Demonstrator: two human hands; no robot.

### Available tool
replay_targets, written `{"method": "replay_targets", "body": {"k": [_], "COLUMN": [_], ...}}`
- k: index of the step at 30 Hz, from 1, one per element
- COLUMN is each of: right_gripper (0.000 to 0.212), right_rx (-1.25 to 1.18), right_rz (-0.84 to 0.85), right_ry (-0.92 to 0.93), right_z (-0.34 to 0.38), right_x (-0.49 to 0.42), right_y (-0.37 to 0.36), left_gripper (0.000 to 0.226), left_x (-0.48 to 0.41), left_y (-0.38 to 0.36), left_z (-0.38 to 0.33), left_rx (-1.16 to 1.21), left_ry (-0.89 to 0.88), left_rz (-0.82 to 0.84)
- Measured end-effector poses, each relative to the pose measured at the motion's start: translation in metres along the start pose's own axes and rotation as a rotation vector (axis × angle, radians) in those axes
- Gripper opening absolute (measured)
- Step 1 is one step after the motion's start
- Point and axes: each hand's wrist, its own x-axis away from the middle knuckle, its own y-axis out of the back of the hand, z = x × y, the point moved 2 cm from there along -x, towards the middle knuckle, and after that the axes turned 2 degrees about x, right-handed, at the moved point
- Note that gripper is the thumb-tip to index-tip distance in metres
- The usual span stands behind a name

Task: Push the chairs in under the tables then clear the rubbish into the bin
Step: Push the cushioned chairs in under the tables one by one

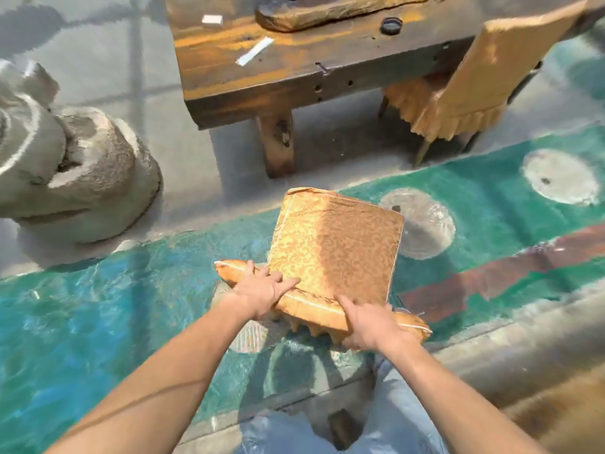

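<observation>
A chair with a gold patterned cover (334,247) stands just in front of me on the painted floor, its seat facing the dark wooden table (294,70). My left hand (262,291) grips the left end of its back's top edge. My right hand (373,324) grips the right end. A second gold-covered chair (474,93) sits partly under the table's right side. On the tabletop lie two white paper scraps (212,19) (254,51) and a small dark round lid (391,26).
A large grey rock-like sculpture (65,165) stands on the floor at the left. The floor is painted teal with pale round patches (556,176). A thick table leg (276,142) stands between me and the table's underside. My jeans show at the bottom.
</observation>
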Motion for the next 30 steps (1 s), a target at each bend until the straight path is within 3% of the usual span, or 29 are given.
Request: {"method": "replay_targets", "body": {"k": [2,4,7,9,17,22,30], "right_gripper": [0.071,0.061,0.07,0.075,0.069,0.049,0.053], "right_rx": [0.063,0.088,0.153,0.186,0.223,0.283,0.314], "right_rz": [-0.11,-0.23,-0.358,-0.41,-0.352,-0.329,-0.367], "right_ry": [-0.016,0.014,0.108,0.158,0.241,0.228,0.268], "right_z": [0.0,-0.005,-0.014,-0.022,-0.084,-0.142,-0.255], "right_x": [-0.005,-0.008,-0.012,-0.018,-0.041,-0.072,-0.13], "right_y": [-0.006,-0.012,-0.026,-0.031,0.016,0.062,0.141], "left_gripper": [0.091,0.085,0.055,0.045,0.048,0.056,0.052], "left_x": [-0.004,-0.007,-0.013,-0.019,-0.066,-0.116,-0.217], "left_y": [0.002,0.002,-0.006,-0.009,0.04,0.087,0.179], "left_z": [0.009,0.015,0.019,0.02,0.008,0.003,-0.009], "left_rx": [-0.001,-0.003,-0.032,-0.039,0.009,0.022,-0.024], "left_ry": [-0.035,-0.104,-0.265,-0.326,-0.344,-0.374,-0.309], "left_rz": [-0.03,-0.1,-0.365,-0.443,-0.396,-0.436,-0.427]}}
